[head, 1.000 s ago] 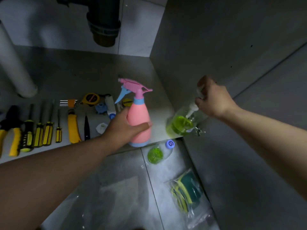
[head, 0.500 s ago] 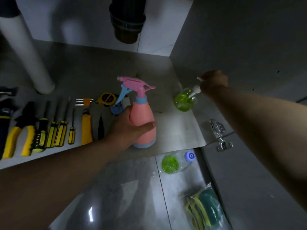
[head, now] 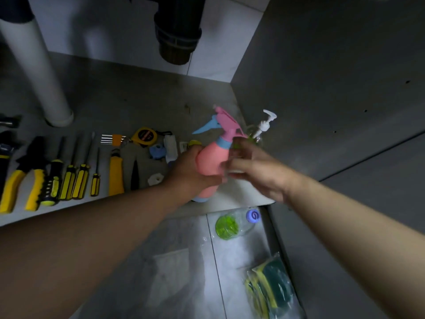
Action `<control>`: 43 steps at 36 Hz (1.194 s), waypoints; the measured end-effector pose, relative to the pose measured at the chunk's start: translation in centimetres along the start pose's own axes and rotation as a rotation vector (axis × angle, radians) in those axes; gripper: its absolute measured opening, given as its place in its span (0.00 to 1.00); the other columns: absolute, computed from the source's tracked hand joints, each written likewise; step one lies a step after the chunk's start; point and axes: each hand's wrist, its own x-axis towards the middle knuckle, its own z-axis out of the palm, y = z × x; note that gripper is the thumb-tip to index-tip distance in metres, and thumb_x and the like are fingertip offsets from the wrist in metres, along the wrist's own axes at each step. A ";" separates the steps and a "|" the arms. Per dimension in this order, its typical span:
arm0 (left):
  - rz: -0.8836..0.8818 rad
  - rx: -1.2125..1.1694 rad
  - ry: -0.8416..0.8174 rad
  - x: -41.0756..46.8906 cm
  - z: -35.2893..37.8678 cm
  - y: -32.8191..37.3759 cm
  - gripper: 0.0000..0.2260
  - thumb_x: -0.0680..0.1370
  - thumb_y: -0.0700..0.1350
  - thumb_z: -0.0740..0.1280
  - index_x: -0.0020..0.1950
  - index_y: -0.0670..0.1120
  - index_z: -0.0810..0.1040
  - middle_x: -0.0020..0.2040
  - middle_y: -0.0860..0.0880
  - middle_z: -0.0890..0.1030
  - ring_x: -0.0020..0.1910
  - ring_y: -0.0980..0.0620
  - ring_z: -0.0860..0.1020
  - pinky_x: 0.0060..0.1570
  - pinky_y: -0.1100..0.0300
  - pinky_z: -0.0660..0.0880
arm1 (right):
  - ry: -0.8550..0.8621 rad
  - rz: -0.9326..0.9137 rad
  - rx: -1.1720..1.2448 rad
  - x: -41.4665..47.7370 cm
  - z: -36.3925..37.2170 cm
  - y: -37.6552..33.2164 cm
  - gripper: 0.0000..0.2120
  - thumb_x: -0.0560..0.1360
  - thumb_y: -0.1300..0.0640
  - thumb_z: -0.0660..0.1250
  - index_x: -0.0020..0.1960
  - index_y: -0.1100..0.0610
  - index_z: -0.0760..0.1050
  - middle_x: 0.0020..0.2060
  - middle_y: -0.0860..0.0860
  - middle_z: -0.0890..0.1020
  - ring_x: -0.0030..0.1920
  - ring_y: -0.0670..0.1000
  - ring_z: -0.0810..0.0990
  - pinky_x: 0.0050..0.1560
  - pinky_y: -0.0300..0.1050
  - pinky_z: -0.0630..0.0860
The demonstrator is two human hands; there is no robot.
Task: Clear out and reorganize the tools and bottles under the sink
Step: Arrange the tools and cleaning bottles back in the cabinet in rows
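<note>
My left hand (head: pixel 188 172) grips the body of a pink spray bottle (head: pixel 212 161) with a blue collar, which stands near the front right of the cabinet floor (head: pixel 119 97). Just behind it, against the right wall, a clear pump bottle (head: pixel 264 124) of green liquid stands upright, mostly hidden. Blurred by motion, my right hand (head: pixel 255 170) hovers with loose fingers in front of that pump bottle, beside the spray bottle, and holds nothing. A row of yellow-handled tools (head: pixel 76 180) lies at the left.
A white pipe (head: pixel 36 70) and a dark drain (head: pixel 177 35) hang at the back. A tape measure (head: pixel 144 136) and small parts lie behind the tools. On the tiled floor outside lie a clear bottle with green liquid (head: pixel 231 224) and a bag of sponges (head: pixel 269 288).
My right hand carried the pump bottle into the cabinet, set it down by the right wall, let go and drew back. My left hand kept its hold on the spray bottle.
</note>
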 end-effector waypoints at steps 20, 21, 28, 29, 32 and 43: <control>0.054 0.322 -0.021 -0.5 -0.6 -0.8 0.11 0.78 0.43 0.70 0.60 0.48 0.77 0.61 0.46 0.75 0.62 0.51 0.75 0.58 0.59 0.72 | 0.855 0.236 -0.463 3.5 -6.6 3.8 0.27 0.70 0.47 0.76 0.66 0.55 0.76 0.61 0.55 0.82 0.60 0.58 0.80 0.59 0.43 0.74; 0.052 0.321 -0.025 -0.5 -0.6 -1.0 0.11 0.79 0.42 0.70 0.60 0.47 0.77 0.61 0.46 0.75 0.61 0.51 0.75 0.59 0.58 0.73 | 0.884 0.247 -0.456 3.7 -6.4 4.2 0.26 0.70 0.48 0.76 0.66 0.55 0.76 0.61 0.55 0.81 0.60 0.58 0.80 0.57 0.43 0.74; 0.038 0.298 -0.041 -0.5 -0.6 -1.7 0.10 0.78 0.40 0.68 0.60 0.47 0.78 0.60 0.46 0.76 0.60 0.50 0.76 0.61 0.51 0.75 | 1.034 0.292 -0.344 3.9 -5.8 6.0 0.25 0.70 0.47 0.76 0.63 0.53 0.74 0.58 0.54 0.82 0.58 0.60 0.80 0.53 0.48 0.74; 0.037 0.298 -0.044 -0.5 -0.6 -1.8 0.10 0.78 0.40 0.69 0.60 0.47 0.78 0.61 0.46 0.76 0.60 0.50 0.76 0.61 0.52 0.75 | 1.032 0.291 -0.380 3.8 -5.8 6.2 0.25 0.70 0.46 0.75 0.64 0.53 0.74 0.58 0.54 0.82 0.58 0.60 0.80 0.53 0.48 0.74; 0.038 0.300 -0.050 -0.2 -0.5 -1.9 0.10 0.78 0.40 0.69 0.58 0.49 0.78 0.61 0.46 0.76 0.60 0.50 0.76 0.62 0.50 0.75 | 1.003 0.279 -0.413 3.4 -5.7 6.3 0.24 0.72 0.49 0.74 0.65 0.53 0.74 0.58 0.55 0.82 0.58 0.60 0.80 0.56 0.50 0.76; 0.098 0.373 -0.149 -1.6 1.1 -1.3 0.08 0.78 0.39 0.68 0.54 0.49 0.78 0.56 0.46 0.76 0.56 0.49 0.77 0.58 0.55 0.75 | 0.535 0.255 -0.556 -4.2 -1.3 10.2 0.22 0.67 0.34 0.71 0.48 0.51 0.79 0.36 0.47 0.83 0.42 0.49 0.83 0.44 0.42 0.76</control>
